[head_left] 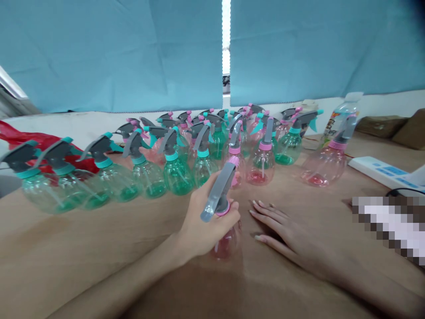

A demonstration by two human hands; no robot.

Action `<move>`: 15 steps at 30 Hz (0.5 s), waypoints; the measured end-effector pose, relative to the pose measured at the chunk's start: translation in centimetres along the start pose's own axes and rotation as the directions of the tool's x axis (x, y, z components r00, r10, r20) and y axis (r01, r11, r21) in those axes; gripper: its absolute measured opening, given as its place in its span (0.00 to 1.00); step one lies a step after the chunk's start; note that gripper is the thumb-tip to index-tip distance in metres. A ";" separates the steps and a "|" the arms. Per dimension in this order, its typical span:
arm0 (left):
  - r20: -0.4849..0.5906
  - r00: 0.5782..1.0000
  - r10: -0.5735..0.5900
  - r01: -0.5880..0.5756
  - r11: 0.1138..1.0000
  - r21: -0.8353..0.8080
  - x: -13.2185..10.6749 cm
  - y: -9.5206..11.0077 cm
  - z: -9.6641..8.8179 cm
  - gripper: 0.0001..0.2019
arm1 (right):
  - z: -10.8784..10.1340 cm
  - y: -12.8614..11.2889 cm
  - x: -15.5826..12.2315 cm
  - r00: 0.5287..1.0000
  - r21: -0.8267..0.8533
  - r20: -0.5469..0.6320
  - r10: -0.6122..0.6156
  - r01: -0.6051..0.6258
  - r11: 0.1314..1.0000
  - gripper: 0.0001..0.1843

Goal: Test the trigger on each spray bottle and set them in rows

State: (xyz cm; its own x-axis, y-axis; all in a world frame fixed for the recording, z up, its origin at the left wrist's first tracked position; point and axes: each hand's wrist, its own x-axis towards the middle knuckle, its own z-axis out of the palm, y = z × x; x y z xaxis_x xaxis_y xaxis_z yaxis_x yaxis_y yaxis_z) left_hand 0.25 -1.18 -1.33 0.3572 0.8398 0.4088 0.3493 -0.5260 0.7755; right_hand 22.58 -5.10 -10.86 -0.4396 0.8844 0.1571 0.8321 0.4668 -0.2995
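Blue cloth hangs beyond the counter's far edge; the left hand grips a pink trigger-spray bottle (the right hand lies flat).

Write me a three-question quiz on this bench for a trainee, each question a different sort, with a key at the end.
1. Fill the gap: The left hand grips a spray bottle whose collar is ____.

2. True or false: The right hand is over the table with its fingers extended and holds no bottle.

3. Multiple choice: What lies behind the turquoise-collared bottles at the far left of the picture?
A) red material
B) a white power strip
C) a clear bottle with a label

Key:
1. Pink
2. True
3. A
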 end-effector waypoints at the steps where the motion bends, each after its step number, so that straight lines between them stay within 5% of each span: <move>1: -0.003 1.000 0.007 -0.007 1.000 0.006 0.0 0.0 0.0 0.20 | 0.0 0.0 0.0 1.000 0.010 -0.005 0.001 -0.001 1.000 0.31; 15: 0.040 0.999 0.002 -0.003 1.000 0.030 0.1 0.8 -0.5 0.14 | 0.3 0.1 0.0 1.000 0.030 -0.009 0.007 -0.007 1.000 0.32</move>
State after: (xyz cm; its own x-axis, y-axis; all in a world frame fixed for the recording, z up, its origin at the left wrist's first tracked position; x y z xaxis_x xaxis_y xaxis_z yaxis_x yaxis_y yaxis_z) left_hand 0.18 -1.48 -0.42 0.3918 0.8329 0.3909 0.3742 -0.5323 0.7593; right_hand 22.60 -5.05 -11.17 -0.4306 0.8876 0.1634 0.8244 0.4605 -0.3290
